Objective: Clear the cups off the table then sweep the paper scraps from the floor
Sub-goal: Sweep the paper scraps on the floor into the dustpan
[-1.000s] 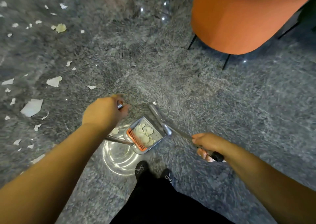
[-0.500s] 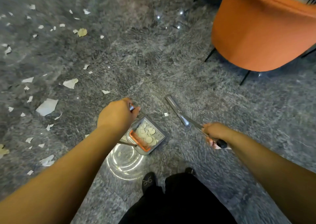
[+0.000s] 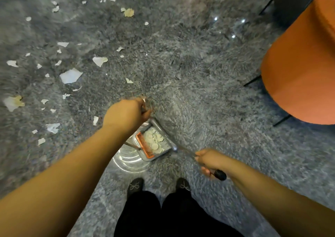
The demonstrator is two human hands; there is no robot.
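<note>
While our left hand is curled in a fist round the top of a thin metal handle, of which only a short stub shows past the knuckles, our right hand is wrapped round the long metal broom handle with a black end cap, fingers fully closed on it. From the left fist the handle drops to the grey metal dustpan with an orange comb edge, which sits on the floor just in front of our black shoes, between the two hands and already holding a small heap of pale scraps. From the right fist the broom handle runs up and to the left, and its long grey broom head lies along the pan's right rim, touching or nearly so; we cannot tell which. Broom head and handle share one slanted axis, from lower right to upper left. The white torn paper scraps still to be swept lie on the grey shaggy-patterned floor to the upper left, well apart from the right fingers and much nearer the left hand. We judge the next stroke must reach leftward across the pan. The pan's mouth appears to face right, away from that litter, so it would need turning. An orange round-backed chair stands at right.
</note>
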